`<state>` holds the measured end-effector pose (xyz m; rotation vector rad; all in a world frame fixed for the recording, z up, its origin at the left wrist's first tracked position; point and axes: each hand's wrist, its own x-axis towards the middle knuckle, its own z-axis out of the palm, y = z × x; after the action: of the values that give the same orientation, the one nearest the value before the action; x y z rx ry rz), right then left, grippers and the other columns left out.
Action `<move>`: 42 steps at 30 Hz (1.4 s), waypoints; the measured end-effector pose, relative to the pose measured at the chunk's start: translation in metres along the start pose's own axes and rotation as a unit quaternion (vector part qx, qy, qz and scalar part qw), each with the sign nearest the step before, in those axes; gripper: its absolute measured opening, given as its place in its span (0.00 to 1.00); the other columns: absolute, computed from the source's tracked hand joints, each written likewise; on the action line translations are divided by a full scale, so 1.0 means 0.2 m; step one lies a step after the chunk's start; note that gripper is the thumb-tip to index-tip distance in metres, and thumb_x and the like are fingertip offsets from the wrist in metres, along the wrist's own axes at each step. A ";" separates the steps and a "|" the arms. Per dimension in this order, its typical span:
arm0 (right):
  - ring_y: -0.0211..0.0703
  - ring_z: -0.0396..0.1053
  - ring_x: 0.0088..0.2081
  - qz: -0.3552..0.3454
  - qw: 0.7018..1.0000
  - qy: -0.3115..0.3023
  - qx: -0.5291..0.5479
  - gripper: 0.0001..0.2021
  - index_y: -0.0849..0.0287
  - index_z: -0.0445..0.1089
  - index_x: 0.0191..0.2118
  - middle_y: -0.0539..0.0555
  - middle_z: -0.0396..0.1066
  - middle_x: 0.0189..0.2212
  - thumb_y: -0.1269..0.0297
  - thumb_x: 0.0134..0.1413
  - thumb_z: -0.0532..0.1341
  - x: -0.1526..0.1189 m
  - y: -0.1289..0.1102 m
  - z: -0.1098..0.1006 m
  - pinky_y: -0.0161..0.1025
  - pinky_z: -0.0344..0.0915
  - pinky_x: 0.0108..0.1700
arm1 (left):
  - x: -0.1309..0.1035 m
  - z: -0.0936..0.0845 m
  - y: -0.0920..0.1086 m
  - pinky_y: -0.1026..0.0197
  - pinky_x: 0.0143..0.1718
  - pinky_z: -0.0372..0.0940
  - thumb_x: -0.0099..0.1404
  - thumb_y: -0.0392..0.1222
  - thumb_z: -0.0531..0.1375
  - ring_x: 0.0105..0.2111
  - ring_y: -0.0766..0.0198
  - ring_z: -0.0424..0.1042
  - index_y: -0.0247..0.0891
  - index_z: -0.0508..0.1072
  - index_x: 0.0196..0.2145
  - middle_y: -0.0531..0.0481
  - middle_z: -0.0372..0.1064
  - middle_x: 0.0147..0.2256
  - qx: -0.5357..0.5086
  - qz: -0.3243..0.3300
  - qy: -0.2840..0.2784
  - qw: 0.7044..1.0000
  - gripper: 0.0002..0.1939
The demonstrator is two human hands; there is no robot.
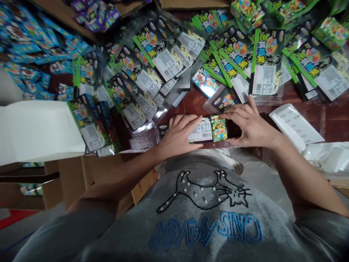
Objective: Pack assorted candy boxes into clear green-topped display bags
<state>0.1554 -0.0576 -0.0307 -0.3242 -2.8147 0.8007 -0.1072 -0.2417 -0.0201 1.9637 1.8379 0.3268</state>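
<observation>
My left hand [183,133] is closed over a black printed packet [200,130] with a white barcode label, lying flat at the table's near edge. Its fingers press along the far side and its thumb along the near side. At the packet's right end shows a small green candy box [219,128] with colourful pictures. My right hand [247,123] is curved around that end, fingertips at the box's far corner and thumb at its near corner. Just beyond lie a blue-and-white box [205,83] and another black packet [225,100].
Black-and-green packets [169,54] lie in overlapping piles across the table's far side. Blue packets [29,40] heap at far left, purple ones [95,14] in a carton, green boxes [334,32] at far right. A white plastic sheet [296,123] lies right; a white flap [38,131] juts left.
</observation>
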 end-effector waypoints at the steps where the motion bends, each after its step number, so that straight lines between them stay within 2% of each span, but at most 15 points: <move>1: 0.69 0.69 0.63 -0.002 1.000 -0.001 0.007 0.38 0.54 0.65 0.69 0.64 0.75 0.60 0.40 0.60 0.67 0.01 0.00 -0.02 0.79 0.34 0.76 | 0.00 -0.01 0.00 0.44 0.62 0.58 0.59 0.54 0.74 0.62 0.42 0.64 0.42 0.62 0.73 0.40 0.68 0.64 -0.008 0.003 0.000 1.000 0.50; 5: 0.70 0.69 0.64 0.029 0.999 0.024 -0.008 0.35 0.49 0.65 0.69 0.62 0.74 0.61 0.43 0.60 0.68 0.05 -0.04 -0.09 0.76 0.31 0.78 | 0.00 -0.06 0.03 0.43 0.64 0.59 0.59 0.55 0.75 0.62 0.44 0.65 0.43 0.61 0.73 0.41 0.66 0.65 -0.022 -0.003 0.025 0.999 0.50; 8: 0.69 0.69 0.64 0.020 0.998 0.054 -0.004 0.38 0.50 0.64 0.68 0.62 0.74 0.59 0.39 0.58 0.68 0.07 -0.08 -0.11 0.77 0.33 0.77 | 0.02 -0.08 0.06 0.42 0.66 0.58 0.60 0.55 0.74 0.63 0.43 0.65 0.44 0.60 0.73 0.41 0.66 0.65 -0.022 -0.014 0.060 0.998 0.49; 12: 0.67 0.69 0.66 0.014 0.999 0.023 0.033 0.38 0.52 0.63 0.71 0.64 0.73 0.62 0.38 0.62 0.66 0.07 -0.07 -0.16 0.78 0.35 0.77 | 0.04 -0.08 0.10 0.39 0.67 0.59 0.60 0.53 0.75 0.63 0.41 0.66 0.43 0.61 0.72 0.39 0.65 0.65 -0.039 -0.015 0.085 0.996 0.49; 15: 0.67 0.64 0.71 0.030 0.995 -0.004 0.092 0.44 0.51 0.58 0.76 0.64 0.66 0.71 0.34 0.62 0.64 0.10 -0.05 -0.19 0.74 0.44 0.77 | 0.08 -0.07 0.16 0.38 0.67 0.62 0.59 0.51 0.76 0.65 0.41 0.65 0.44 0.58 0.73 0.39 0.63 0.64 -0.077 -0.053 0.115 0.989 0.51; 17: 0.67 0.61 0.73 0.067 0.987 0.038 0.144 0.46 0.51 0.57 0.77 0.63 0.62 0.74 0.32 0.62 0.64 0.14 -0.05 -0.18 0.69 0.54 0.76 | 0.13 -0.06 0.20 0.39 0.66 0.65 0.57 0.51 0.77 0.66 0.41 0.65 0.45 0.55 0.74 0.38 0.61 0.63 -0.109 -0.073 0.146 0.981 0.55; 20: 0.61 0.71 0.66 0.158 0.949 0.179 0.204 0.34 0.50 0.65 0.72 0.60 0.71 0.67 0.38 0.69 0.60 0.17 -0.07 -0.14 0.63 0.67 0.69 | 0.20 -0.06 0.24 0.38 0.68 0.65 0.57 0.51 0.79 0.67 0.40 0.63 0.45 0.56 0.74 0.37 0.60 0.64 -0.168 -0.067 0.183 0.966 0.55; 22: 0.56 0.79 0.54 0.203 0.924 0.225 0.234 0.27 0.49 0.71 0.67 0.58 0.80 0.55 0.43 0.70 0.61 0.18 -0.08 -0.14 0.58 0.75 0.59 | 0.25 -0.05 0.23 0.38 0.67 0.66 0.66 0.50 0.73 0.66 0.43 0.66 0.47 0.60 0.72 0.38 0.64 0.64 -0.256 -0.056 0.187 0.947 0.44; 24: 0.50 0.79 0.41 0.219 0.915 0.219 0.258 0.25 0.49 0.74 0.63 0.54 0.81 0.43 0.44 0.67 0.65 0.16 -0.07 -0.16 0.50 0.78 0.47 | 0.29 -0.02 0.18 0.41 0.63 0.71 0.74 0.47 0.65 0.60 0.49 0.73 0.46 0.64 0.70 0.41 0.71 0.60 -0.380 -0.065 0.161 0.909 0.30; 26: 0.45 0.77 0.34 0.221 0.915 0.194 0.276 0.24 0.50 0.76 0.61 0.52 0.80 0.36 0.45 0.65 0.68 0.14 -0.06 -0.19 0.45 0.77 0.40 | 0.31 0.02 0.15 0.45 0.58 0.74 0.76 0.45 0.61 0.54 0.53 0.78 0.43 0.67 0.67 0.42 0.76 0.56 -0.482 -0.096 0.130 0.861 0.25; 28: 0.44 0.77 0.35 0.224 0.919 0.170 0.277 0.23 0.51 0.77 0.60 0.52 0.81 0.38 0.46 0.65 0.68 0.13 -0.05 -0.21 0.44 0.77 0.41 | 0.33 0.05 0.14 0.46 0.57 0.75 0.74 0.44 0.63 0.53 0.54 0.79 0.40 0.70 0.63 0.42 0.78 0.54 -0.532 -0.126 0.129 0.828 0.23; 31: 0.49 0.81 0.47 0.217 0.931 0.162 0.244 0.22 0.51 0.77 0.60 0.54 0.83 0.49 0.46 0.67 0.67 0.14 -0.05 -0.21 0.49 0.78 0.54 | 0.34 0.08 0.16 0.47 0.58 0.74 0.72 0.44 0.65 0.53 0.55 0.79 0.40 0.71 0.60 0.43 0.79 0.53 -0.558 -0.151 0.158 0.801 0.21; 34: 0.53 0.80 0.55 0.202 0.937 0.152 0.240 0.22 0.50 0.76 0.62 0.55 0.81 0.56 0.48 0.68 0.65 0.14 -0.04 -0.21 0.55 0.75 0.62 | 0.34 0.08 0.19 0.49 0.55 0.75 0.73 0.44 0.64 0.51 0.56 0.79 0.41 0.70 0.60 0.44 0.79 0.51 -0.558 -0.150 0.156 0.801 0.21; 39: 0.49 0.81 0.48 0.197 0.921 0.118 0.314 0.21 0.53 0.77 0.59 0.56 0.83 0.50 0.50 0.66 0.68 0.12 0.01 -0.25 0.51 0.79 0.55 | 0.31 0.04 0.17 0.53 0.50 0.76 0.73 0.44 0.64 0.48 0.58 0.80 0.41 0.70 0.61 0.45 0.80 0.49 -0.520 -0.082 0.119 0.842 0.21; 42: 0.48 0.81 0.47 0.190 0.931 0.093 0.299 0.19 0.55 0.78 0.56 0.55 0.83 0.49 0.50 0.67 0.67 0.12 0.05 -0.29 0.50 0.79 0.57 | 0.28 0.03 0.12 0.54 0.49 0.75 0.73 0.43 0.64 0.45 0.60 0.79 0.40 0.69 0.62 0.45 0.79 0.47 -0.487 -0.067 0.117 0.863 0.22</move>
<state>0.1477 -0.0143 0.0150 -0.7957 -2.2111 1.5555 -0.0773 -0.1886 -0.0203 1.1035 1.4459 1.2119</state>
